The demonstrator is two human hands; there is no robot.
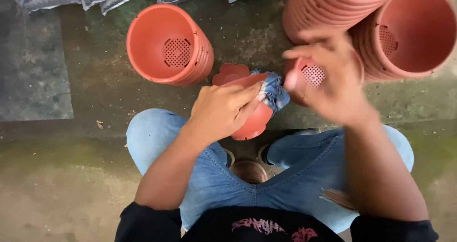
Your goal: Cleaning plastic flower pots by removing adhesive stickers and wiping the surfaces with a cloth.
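We looked straight down over denim knees and there it was: the left hand (223, 111) sat at the centre of the frame, fingers curled tight around a blue cloth (273, 90), pressing it against a terracotta pot (254, 120). That pot lay tilted on its side, its long axis running from lower left to upper right of the frame, the scalloped base (230, 73) peeking out just above the knuckles. Which end faced up we could not tell; hand and cloth covered too much.

The right hand (333, 75) was a blur at centre right, fingers spread and loose, in front of a small pot (309, 75) whose perforated bottom showed between them. Whether it gripped that pot we could not tell.

In the upper left lay a stack of pots (166, 44) on its side, mouth toward us. In the upper right sat two more stacks (414, 30), also open toward us, on the damp concrete floor (57, 175).
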